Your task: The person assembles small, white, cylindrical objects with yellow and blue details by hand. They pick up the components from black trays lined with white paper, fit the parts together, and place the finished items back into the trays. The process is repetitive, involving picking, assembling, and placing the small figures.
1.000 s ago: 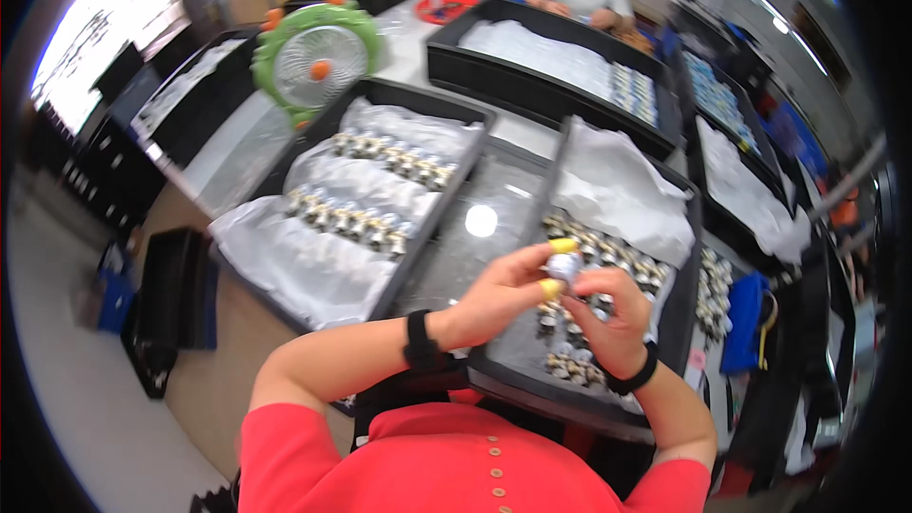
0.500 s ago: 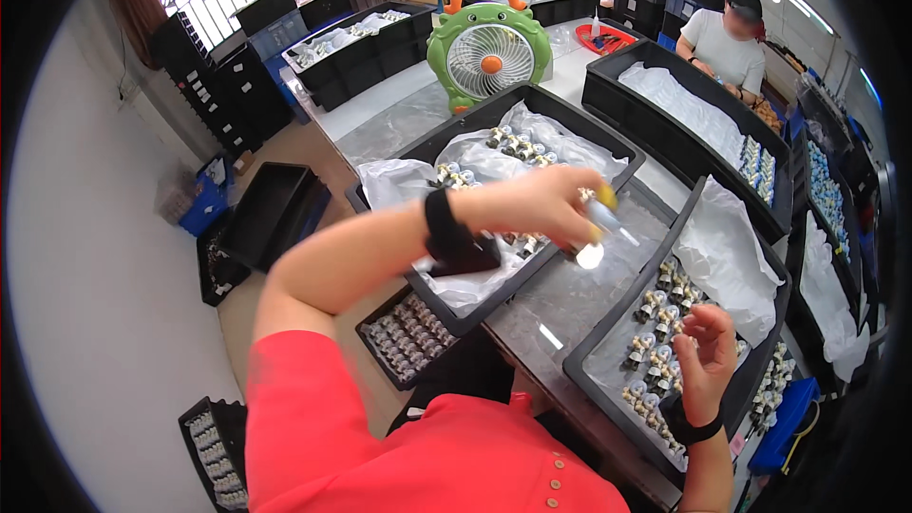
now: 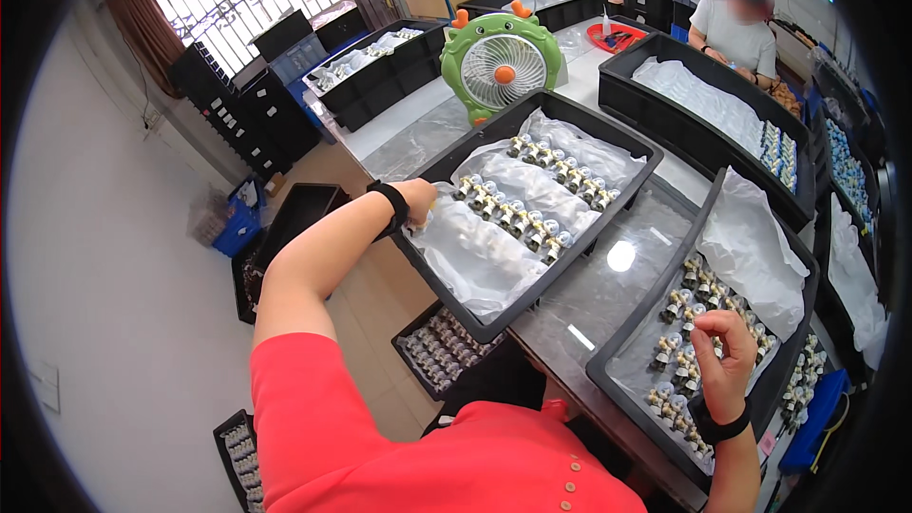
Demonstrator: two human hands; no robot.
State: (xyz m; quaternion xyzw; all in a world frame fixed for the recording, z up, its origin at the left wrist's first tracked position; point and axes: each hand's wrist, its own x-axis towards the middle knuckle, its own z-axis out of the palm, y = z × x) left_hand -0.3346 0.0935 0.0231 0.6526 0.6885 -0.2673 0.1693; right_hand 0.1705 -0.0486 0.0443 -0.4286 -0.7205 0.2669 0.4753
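Observation:
My left hand (image 3: 416,201) reaches down at the left end of the middle black tray (image 3: 494,331), over its white paper liner (image 3: 475,261). Its fingers point down and are drawn together; whatever they hold is hidden. Two rows of small figurines with clear round tops (image 3: 513,217) stand on the liner beside it. My right hand (image 3: 730,361) hovers over the right-hand black tray (image 3: 608,366), its thumb and fingertips pinched together. Figurines of the same kind (image 3: 670,356) stand in several rows under and around that hand; anything in its pinch is too small to make out.
A green animal-shaped fan (image 3: 502,71) stands behind the middle tray. Further trays, one a long black tray (image 3: 655,109), line the table's far side. At the back right sits a co-worker (image 3: 736,33). Stacked black bins (image 3: 275,114) and a figurine tray (image 3: 442,347) are on the floor.
My left hand has swung left from above the middle tray's right edge to its left end, uncovering the figurine rows. My right hand's fingers have drawn closer together. The view has shifted slightly.

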